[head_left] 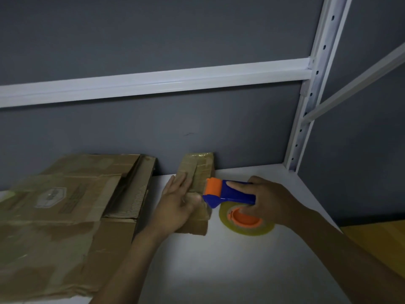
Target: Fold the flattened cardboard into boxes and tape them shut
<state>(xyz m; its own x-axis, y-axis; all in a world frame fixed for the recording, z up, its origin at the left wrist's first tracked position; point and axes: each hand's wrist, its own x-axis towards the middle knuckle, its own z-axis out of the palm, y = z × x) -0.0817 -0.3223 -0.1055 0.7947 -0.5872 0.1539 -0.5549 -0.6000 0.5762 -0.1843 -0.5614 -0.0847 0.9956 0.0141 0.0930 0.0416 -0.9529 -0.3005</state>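
- Now my left hand [175, 205] lies flat, fingers straight, pressing the box [197, 167].
- My right hand [271, 200] grips the tape dispenser [232, 194] at the box's right edge.
- On the desk [219, 270], the box's long axis runs away from me, toward the wall.

Shelf board [219, 270]: white, lay under the grip.
Wall [153, 40]: grey, stood behind it.
Upright [308, 102]: white, holed, rose right of it.

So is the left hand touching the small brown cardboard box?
Touching. The head view shows the left hand lying flat on the small brown cardboard box, fingers straight.
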